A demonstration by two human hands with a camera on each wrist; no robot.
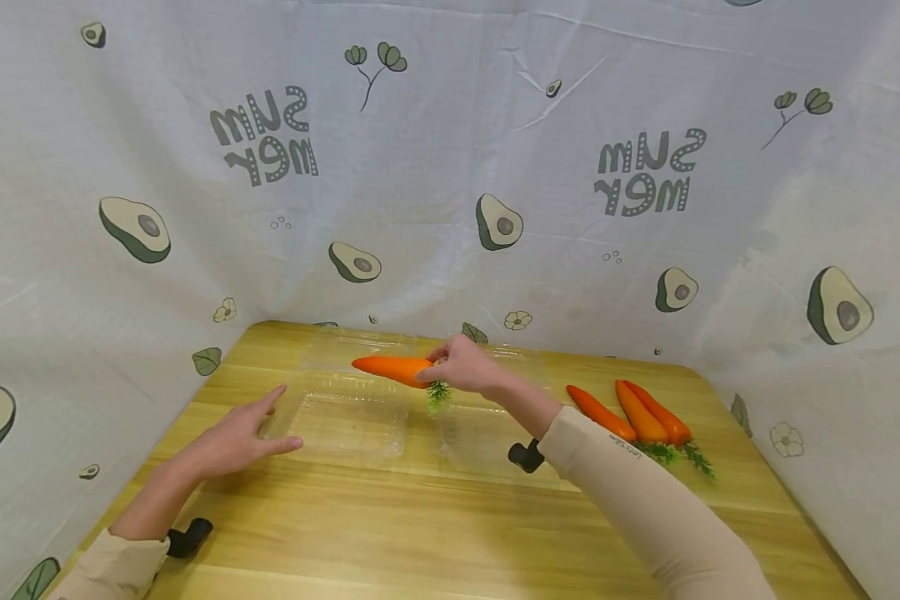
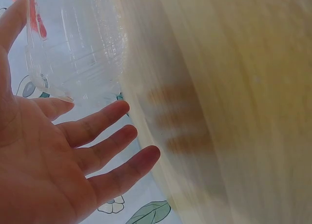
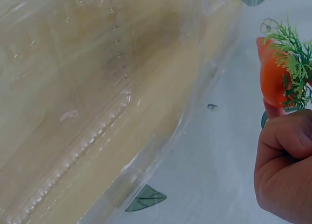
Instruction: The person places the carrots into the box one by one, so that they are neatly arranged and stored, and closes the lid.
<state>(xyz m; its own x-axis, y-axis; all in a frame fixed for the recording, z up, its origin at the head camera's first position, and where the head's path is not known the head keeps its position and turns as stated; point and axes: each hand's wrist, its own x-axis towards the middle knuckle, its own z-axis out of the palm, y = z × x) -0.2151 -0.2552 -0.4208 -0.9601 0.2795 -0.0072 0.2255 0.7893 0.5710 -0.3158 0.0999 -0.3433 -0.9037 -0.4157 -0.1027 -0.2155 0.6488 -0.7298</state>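
Observation:
Between thumb and fingers, my right hand [image 1: 465, 365] pinches an orange carrot [image 1: 392, 367] near its leafy green end, the tip pointing left. The carrot is above a clear plastic container [image 1: 348, 450] with its lid raised at the back. Beside this container's left side is my left hand [image 1: 236, 437], its fingers spread and relaxed. In the left wrist view that palm [image 2: 48, 160] holds nothing, with the clear plastic close to the fingers. The right wrist view has the carrot [image 3: 272, 83] and its green leaves [image 3: 295, 63] at the right edge, above the curled fingers.
A second clear container [image 1: 476, 442] stands to the right, partly behind my right forearm. Three more carrots [image 1: 639, 414] with green tops lie together at the table's right side. A printed white cloth [image 1: 420, 208] hangs behind the wooden table [image 1: 360, 533].

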